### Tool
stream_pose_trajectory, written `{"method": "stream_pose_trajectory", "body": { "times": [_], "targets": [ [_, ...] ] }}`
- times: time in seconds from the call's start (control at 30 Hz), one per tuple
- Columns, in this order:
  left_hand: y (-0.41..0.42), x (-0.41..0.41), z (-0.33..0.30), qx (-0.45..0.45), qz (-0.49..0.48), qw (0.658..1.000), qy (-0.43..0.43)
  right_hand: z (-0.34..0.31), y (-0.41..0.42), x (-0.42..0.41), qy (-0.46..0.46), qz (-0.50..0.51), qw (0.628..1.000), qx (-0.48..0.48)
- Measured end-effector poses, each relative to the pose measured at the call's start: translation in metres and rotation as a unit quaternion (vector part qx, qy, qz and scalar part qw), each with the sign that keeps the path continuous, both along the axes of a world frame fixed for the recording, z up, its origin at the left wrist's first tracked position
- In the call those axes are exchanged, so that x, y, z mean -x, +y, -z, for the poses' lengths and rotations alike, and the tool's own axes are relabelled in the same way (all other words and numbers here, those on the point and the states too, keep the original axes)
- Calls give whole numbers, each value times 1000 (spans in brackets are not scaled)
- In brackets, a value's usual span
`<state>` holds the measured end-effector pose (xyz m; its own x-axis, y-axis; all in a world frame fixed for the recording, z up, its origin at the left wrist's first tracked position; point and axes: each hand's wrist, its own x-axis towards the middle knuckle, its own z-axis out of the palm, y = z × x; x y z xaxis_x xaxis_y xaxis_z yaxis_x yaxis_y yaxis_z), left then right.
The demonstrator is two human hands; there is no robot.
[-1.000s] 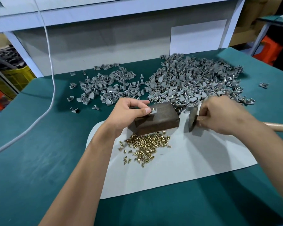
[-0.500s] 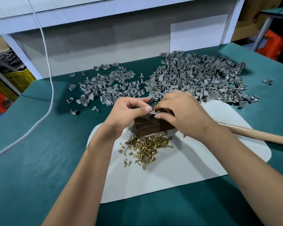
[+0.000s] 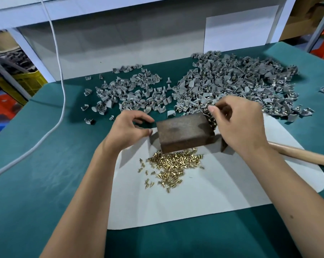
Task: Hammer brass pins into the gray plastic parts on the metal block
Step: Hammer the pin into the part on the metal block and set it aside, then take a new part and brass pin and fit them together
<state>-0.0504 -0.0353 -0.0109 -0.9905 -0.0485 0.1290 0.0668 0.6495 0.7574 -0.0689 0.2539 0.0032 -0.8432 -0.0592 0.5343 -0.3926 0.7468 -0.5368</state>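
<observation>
A: Where does the metal block (image 3: pixel 183 134) sit?

B: On the white sheet (image 3: pixel 204 192), which lies on the green table (image 3: pixel 36 183); its top face is bare; the loose heap of brass pins (image 3: pixel 173 165) lies just in front of it on the same sheet.

A: And the gray parts?

B: Two heaps at the back of the table; the smaller heap (image 3: pixel 131 92) behind the left hand, the larger heap (image 3: pixel 235 84) behind the right hand, reaching down to the block's far right corner; a few strays lie apart from both.

A: What is the left hand (image 3: pixel 128 131) doing?

B: It hovers just left of the block, fingers and thumb loosely curved; nothing is seen in it, and it seems clear of the block.

A: The right hand (image 3: pixel 241 125)?

B: It is raised over the block's right end, thumb tip meeting the bent forefinger as in a pinch; whether anything small sits between them cannot be told.

A: The hammer?

B: Its wooden handle (image 3: pixel 304 156) lies on the sheet, running out to the right under the right wrist; the head is mostly hidden behind that hand.

A: Anything else?

B: A white cable (image 3: pixel 61 86) trails down across the table on the left.
</observation>
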Motion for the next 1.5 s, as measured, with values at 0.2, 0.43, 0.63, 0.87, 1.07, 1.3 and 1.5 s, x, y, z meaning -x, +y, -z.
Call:
{"method": "stream_pose_trajectory", "body": {
  "times": [0.2, 0.43, 0.63, 0.87, 1.07, 1.3, 1.5],
  "targets": [
    [-5, -3, -2, -40, -11, 999, -14, -1, -37, -47, 20, -301, 948, -103],
    [-10, -4, -3, -20, -13, 999, 22, 9, -81, -77, 32, -446, 859, -249],
    [-19, -6, -3, -3, 24, 999, -21, 6, -81, -78, -3, -437, 859, -266],
    [-21, -6, -9, 58, 14, 998, -21, 7, -74, -76, 4, -384, 883, -271],
    [-16, -5, -14, 93, 21, 995, -29, 8, -69, -69, 0, -384, 917, -109],
    [-1, -2, -11, -92, -45, 991, 86, 8, -57, -53, 91, -302, 948, 42],
    [42, 0, -16, -308, -5, 947, 92, 2, -40, -36, 94, -204, 971, 77]
  ]
}}
